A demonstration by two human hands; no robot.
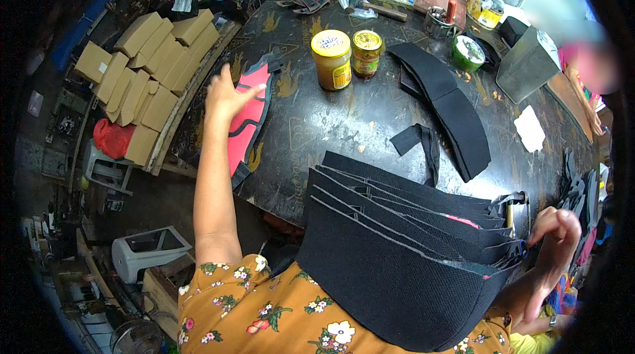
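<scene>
While the open left hand [225, 96] touches a pink piece [248, 119], the right hand [552, 235] pinches six fanned black pieces [397, 255] near two jars [347, 56].

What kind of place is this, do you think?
Probably a small workshop making shoe or fabric parts: a fanned stack of black mesh pieces, glue-like jars on the worn table, and cardboard boxes beside it.

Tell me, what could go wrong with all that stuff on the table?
The fanned stack of black fabric pieces hangs over the table edge toward the lap, pinched only at one end by the right hand; it might slide off. The left hand reaches over the pink and black pieces lying at the rim, so a nudge could drop them. The yellow-lidded jar stands close and could get knocked.
</scene>
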